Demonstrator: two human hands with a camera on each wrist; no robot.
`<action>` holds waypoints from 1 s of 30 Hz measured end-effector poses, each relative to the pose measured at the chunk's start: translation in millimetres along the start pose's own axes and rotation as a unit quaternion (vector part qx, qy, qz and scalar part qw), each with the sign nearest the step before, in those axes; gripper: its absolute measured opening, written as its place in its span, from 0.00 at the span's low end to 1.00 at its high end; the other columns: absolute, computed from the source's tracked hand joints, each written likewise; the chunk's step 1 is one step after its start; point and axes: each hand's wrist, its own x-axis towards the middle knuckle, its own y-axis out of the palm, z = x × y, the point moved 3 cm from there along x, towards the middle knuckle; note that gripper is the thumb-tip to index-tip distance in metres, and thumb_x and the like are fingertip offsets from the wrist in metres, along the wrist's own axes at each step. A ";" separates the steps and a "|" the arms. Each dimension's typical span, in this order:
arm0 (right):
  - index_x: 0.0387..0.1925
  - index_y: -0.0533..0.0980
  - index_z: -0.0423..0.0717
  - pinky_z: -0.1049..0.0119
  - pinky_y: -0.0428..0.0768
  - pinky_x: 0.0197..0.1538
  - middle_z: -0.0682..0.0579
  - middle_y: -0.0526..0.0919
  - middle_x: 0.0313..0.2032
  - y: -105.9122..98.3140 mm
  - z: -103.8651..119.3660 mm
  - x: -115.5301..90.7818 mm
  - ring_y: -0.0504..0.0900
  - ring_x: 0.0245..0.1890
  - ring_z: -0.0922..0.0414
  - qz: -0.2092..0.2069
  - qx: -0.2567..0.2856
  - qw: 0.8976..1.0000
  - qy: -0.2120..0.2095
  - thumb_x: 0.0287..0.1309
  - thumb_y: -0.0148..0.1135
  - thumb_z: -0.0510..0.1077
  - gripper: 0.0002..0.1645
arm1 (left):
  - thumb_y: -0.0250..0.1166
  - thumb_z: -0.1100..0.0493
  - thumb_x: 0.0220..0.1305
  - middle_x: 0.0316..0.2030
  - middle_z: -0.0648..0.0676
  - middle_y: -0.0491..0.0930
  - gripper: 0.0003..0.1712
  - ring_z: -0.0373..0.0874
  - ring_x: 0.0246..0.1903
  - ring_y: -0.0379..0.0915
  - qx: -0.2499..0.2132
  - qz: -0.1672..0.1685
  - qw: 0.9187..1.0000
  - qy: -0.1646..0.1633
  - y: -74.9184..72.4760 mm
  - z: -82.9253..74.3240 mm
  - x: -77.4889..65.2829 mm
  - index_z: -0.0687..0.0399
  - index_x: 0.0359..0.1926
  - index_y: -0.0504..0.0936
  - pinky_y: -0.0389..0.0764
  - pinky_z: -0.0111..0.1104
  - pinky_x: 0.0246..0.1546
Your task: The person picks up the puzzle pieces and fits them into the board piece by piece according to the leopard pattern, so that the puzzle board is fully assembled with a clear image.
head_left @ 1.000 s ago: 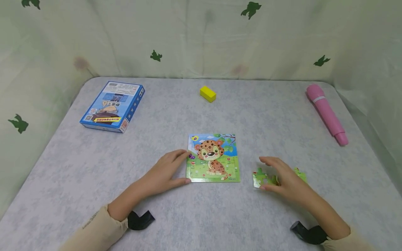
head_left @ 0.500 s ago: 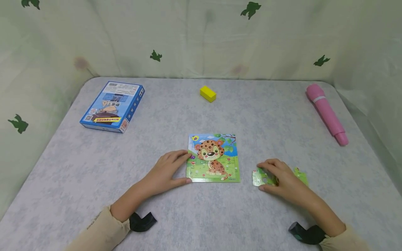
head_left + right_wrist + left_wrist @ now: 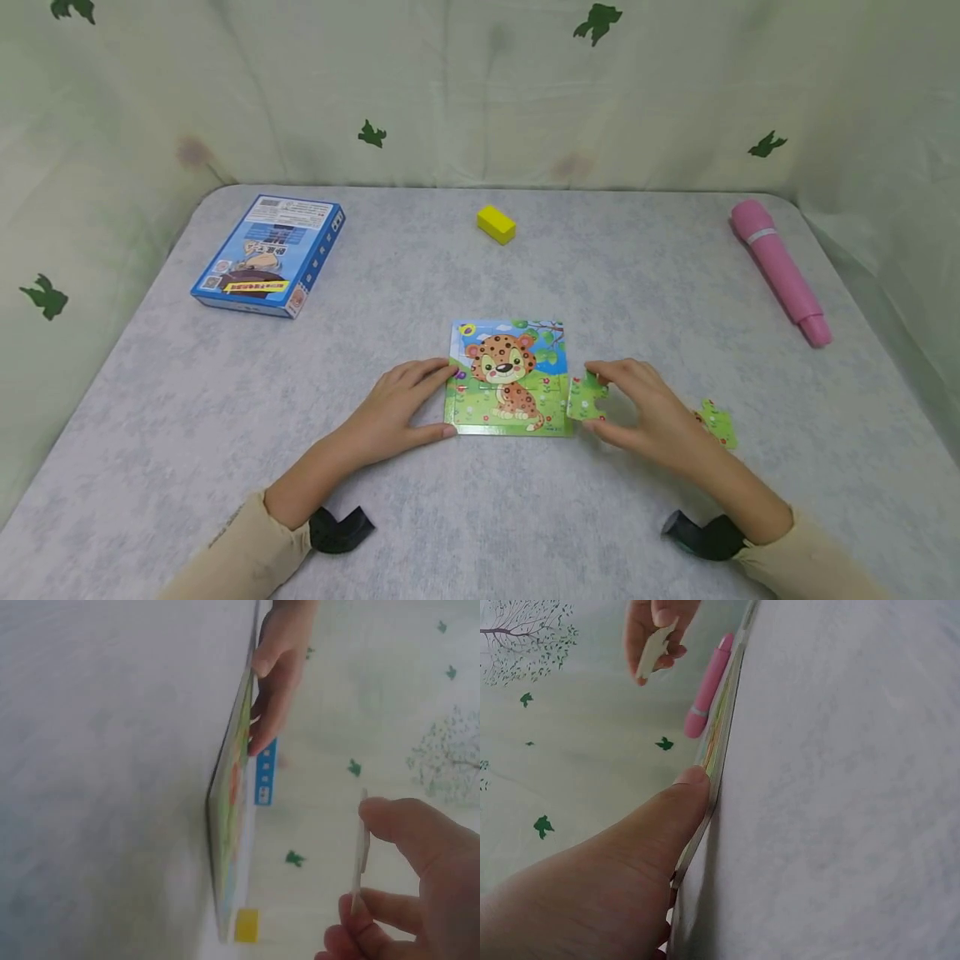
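A square jigsaw puzzle (image 3: 517, 375) with a spotted leopard cub lies mid-table, its picture spanning the board. My left hand (image 3: 397, 408) rests at its left side, thumb by the near corner and fingertips on the left edge; the left wrist view shows the thumb (image 3: 690, 780) against the board's rim. Between thumb and fingers, my right hand (image 3: 648, 412) pinches a green puzzle piece (image 3: 583, 400) with flowers, just off the board's right edge. Seen edge-on in the right wrist view, this thin piece (image 3: 359, 859) is held up off the table.
Another green piece (image 3: 720, 423) lies on the table behind the right hand, partly covered by it. Farther back are a blue box (image 3: 270, 254) at left, a yellow block (image 3: 497, 225) in the middle and a pink microphone-shaped object (image 3: 780, 271) at right. A pale curtain (image 3: 480, 92) hangs behind.
The right hand closed on the green piece lying at the right, then carried it left to beside the board. The left hand has stayed at the board's left edge.
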 end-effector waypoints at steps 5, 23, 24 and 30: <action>0.54 0.63 0.47 0.64 0.65 0.41 0.57 0.68 0.43 9.7 24.4 24.7 0.63 0.43 0.60 -0.011 0.050 0.998 -0.033 0.39 0.62 0.51 0.37 | 0.50 0.33 0.46 0.57 0.46 0.53 0.42 0.44 0.56 0.46 -0.004 0.004 1.000 0.002 -0.7 0.5 0.7 0.45 0.60 0.53 0.50 0.44 0.51; 0.50 0.67 0.47 0.70 0.65 0.39 0.56 0.69 0.41 83.8 31.1 57.8 0.64 0.39 0.64 0.068 0.048 0.996 -0.026 0.39 0.60 0.58 0.35 | 0.54 0.39 0.49 0.57 0.46 0.56 0.33 0.41 0.55 0.48 -0.026 -0.016 0.997 0.068 -0.9 4.7 0.5 0.39 0.57 0.61 0.52 0.43 0.50; 0.50 0.68 0.47 0.69 0.65 0.41 0.56 0.70 0.41 85.2 31.1 58.6 0.65 0.38 0.64 0.067 0.043 0.996 -0.030 0.39 0.60 0.58 0.35 | 0.54 0.39 0.49 0.56 0.46 0.56 0.32 0.41 0.54 0.49 -0.023 -0.016 0.997 0.073 -1.2 4.8 0.3 0.38 0.56 0.62 0.53 0.43 0.49; 0.49 0.69 0.48 0.67 0.62 0.41 0.57 0.70 0.38 89.6 32.9 62.4 0.64 0.37 0.63 0.066 0.020 0.997 -0.036 0.37 0.61 0.58 0.35 | 0.55 0.41 0.49 0.56 0.49 0.56 0.28 0.43 0.54 0.49 -0.008 -0.014 0.994 0.113 -3.8 3.3 -1.3 0.33 0.54 0.64 0.54 0.44 0.48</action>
